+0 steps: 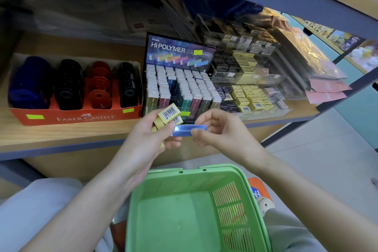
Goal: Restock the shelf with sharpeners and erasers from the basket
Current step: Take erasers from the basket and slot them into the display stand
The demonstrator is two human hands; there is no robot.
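Left hand (147, 139) curled shut around several yellow erasers (168, 115), thumb pinching left end of blue eraser (190, 130). Right hand (221, 129) pinches its right end, other fingers loose. Both hover at near edge of shelf (61, 135), before Pentel display (180, 80). Green basket (194, 210) near, below, open-topped.

On the wooden shelf (67, 132), the red cardboard sharpener box (75, 116) sits left of the black Pentel eraser display (180, 73); clear acrylic eraser trays (255, 96) stand right. The green plastic basket (196, 210) lies below.
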